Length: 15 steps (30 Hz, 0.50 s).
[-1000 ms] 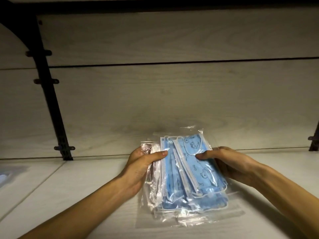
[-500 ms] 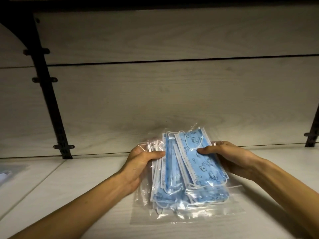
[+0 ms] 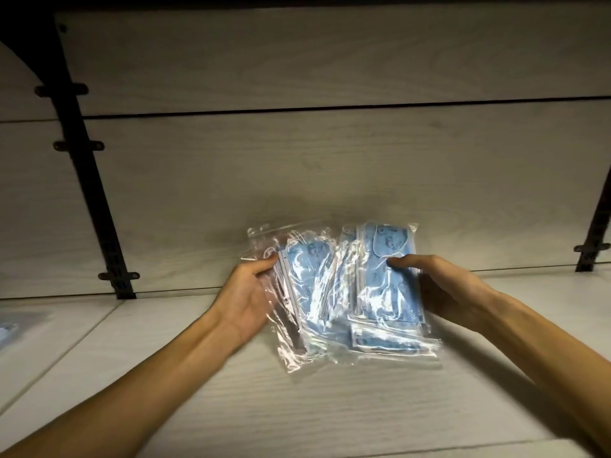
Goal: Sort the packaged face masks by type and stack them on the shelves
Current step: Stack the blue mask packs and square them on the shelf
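The masks [image 3: 334, 292] are blue with a small print, each sealed in a clear plastic bag. They lie on the pale shelf [image 3: 297, 408] in two overlapping bundles, the left one [image 3: 304, 285] tilted, the right one [image 3: 386, 292] flatter.

Dim and a bit blurry.
Bright in the middle, dark up top and in the corners; shiny white glare on the plastic bags [image 3: 334, 292], soft shadow behind them, bent lines near the edges.
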Each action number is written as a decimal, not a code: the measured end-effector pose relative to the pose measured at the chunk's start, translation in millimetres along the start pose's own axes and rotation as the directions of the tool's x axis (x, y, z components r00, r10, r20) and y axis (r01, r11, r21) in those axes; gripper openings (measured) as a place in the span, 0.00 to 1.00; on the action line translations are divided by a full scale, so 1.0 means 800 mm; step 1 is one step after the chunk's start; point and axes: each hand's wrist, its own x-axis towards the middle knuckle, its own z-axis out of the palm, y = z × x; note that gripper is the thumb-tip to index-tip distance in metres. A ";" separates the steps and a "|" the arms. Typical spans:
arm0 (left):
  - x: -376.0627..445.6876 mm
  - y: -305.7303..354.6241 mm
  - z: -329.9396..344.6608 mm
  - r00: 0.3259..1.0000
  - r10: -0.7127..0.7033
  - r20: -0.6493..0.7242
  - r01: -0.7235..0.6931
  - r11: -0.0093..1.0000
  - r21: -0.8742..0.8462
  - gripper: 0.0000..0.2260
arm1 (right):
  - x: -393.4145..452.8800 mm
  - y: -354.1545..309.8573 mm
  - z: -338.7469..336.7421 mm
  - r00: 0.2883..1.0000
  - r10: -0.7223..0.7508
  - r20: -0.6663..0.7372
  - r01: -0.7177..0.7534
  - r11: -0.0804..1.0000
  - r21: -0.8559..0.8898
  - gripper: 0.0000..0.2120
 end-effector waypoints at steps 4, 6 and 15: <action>-0.006 0.002 0.005 0.998 0.001 0.068 0.004 0.997 -0.077 0.17 | -0.006 0.006 0.018 0.993 0.015 0.119 -0.011 0.999 -0.040 0.17; -0.006 0.002 0.006 0.996 0.014 0.090 -0.004 0.994 -0.113 0.21 | -0.005 0.010 0.023 0.987 0.052 0.155 -0.049 0.999 -0.024 0.22; -0.008 0.008 0.009 0.996 -0.052 0.072 0.059 0.994 -0.089 0.24 | -0.001 0.000 0.004 0.994 -0.084 -0.076 0.074 0.989 -0.124 0.24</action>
